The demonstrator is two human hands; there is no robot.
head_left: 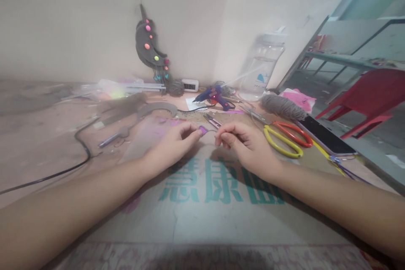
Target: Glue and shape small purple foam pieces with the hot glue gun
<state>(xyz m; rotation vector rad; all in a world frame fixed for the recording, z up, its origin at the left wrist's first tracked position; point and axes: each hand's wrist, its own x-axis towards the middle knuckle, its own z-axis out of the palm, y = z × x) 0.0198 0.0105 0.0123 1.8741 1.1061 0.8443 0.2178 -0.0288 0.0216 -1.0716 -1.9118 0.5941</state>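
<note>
My left hand (182,142) pinches a small purple piece (203,130), its exact kind too small to tell. From this piece a thin grey thread (210,130) runs across to my right hand (242,143), whose thumb and fingers are closed on the thread's other end. Both hands hover over a board printed with green characters (205,219). Just beyond them lies a box cutter (211,121). A blue glue gun (210,93) rests farther back, with its nozzle pointing left. To the right of my right hand are scissors with yellow and red handles (281,141).
Grey yarn (283,107), a phone (325,135) and a clear water bottle (261,67) stand or lie at the right. A black cable (77,164) crosses the left side. A decorated grey crescent (147,44) hangs on the wall. Beyond the table is a red chair (370,93).
</note>
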